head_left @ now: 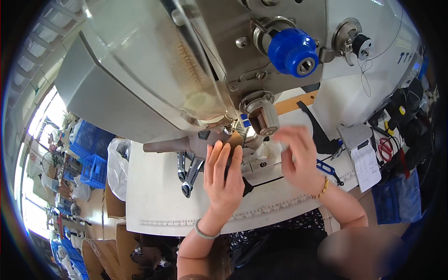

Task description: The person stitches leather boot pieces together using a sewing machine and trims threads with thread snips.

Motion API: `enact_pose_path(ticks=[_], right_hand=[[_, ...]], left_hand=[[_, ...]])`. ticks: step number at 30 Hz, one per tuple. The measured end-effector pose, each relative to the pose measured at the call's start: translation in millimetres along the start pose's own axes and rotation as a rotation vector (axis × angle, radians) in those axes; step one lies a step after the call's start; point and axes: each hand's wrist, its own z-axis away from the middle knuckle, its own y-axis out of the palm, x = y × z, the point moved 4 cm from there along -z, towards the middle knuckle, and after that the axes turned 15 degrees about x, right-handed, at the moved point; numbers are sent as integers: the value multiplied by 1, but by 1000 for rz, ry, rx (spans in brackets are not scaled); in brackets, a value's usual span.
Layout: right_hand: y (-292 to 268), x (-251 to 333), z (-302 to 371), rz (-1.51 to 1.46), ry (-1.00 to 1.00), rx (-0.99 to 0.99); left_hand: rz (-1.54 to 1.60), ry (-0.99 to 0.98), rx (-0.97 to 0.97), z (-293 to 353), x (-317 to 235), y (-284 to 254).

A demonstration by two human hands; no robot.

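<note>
Left hand (225, 175) laid flat, fingers together and stretched forward, pressing a brown leather piece (219, 140) against the post of the sewing machine (186, 70); not a closed grasp, more a flat hold-down with the fingertips on the material. Brown piece lying right under the machine's head, just beside the knurled metal roller wheel (262, 116), its left end sticking out past the hand as a dark brown strip. Right hand (298, 156) raised just right of the roller, fingers loosely bent and blurred (too smeared to tell whether anything thin is pinched between them). Silver bangle on the left wrist, gold bracelet on the right.

Further out: pale work table (154, 196) with a printed ruler strip along its near edge. Blue knob (293, 50) high on the machine, above the roller, and a small black bobbin (362, 45) with loose thread to its right. Black curved lever (319, 130) on the table behind the right hand. Paper sheet (365, 165) and red-handled scissors (385, 148) at the right end. Blue crates (93, 154) and a white plastic bag (117, 163) on the floor to the left.
</note>
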Motion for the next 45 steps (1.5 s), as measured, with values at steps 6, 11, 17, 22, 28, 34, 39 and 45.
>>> enact_pose_path(ticks=[6,11,17,22,28,34,39,45], right_hand=[[9,-11,-34,-122,-139,-43],[14,-13,-28,-137,-148,-19],[12,-6,-25,-82,-149,-15],[14,-5,-28,-89,-109,5],[14,-12,-29,-70,-65,6],[11,-9,-36,-41,-46,12],[10,-8,-35,22,-58,12],[18,-16,-34,-47,0,56]], left_hand=[[44,72,-47,-6,7,-1],[75,98,-20,-5,20,-7],[208,228,-16,-9,37,-8],[203,207,-13,-10,39,-9],[211,210,-23,-15,39,-3],[248,147,-40,-15,43,0],[270,134,-46,-16,46,1],[217,63,-49,-12,35,0]])
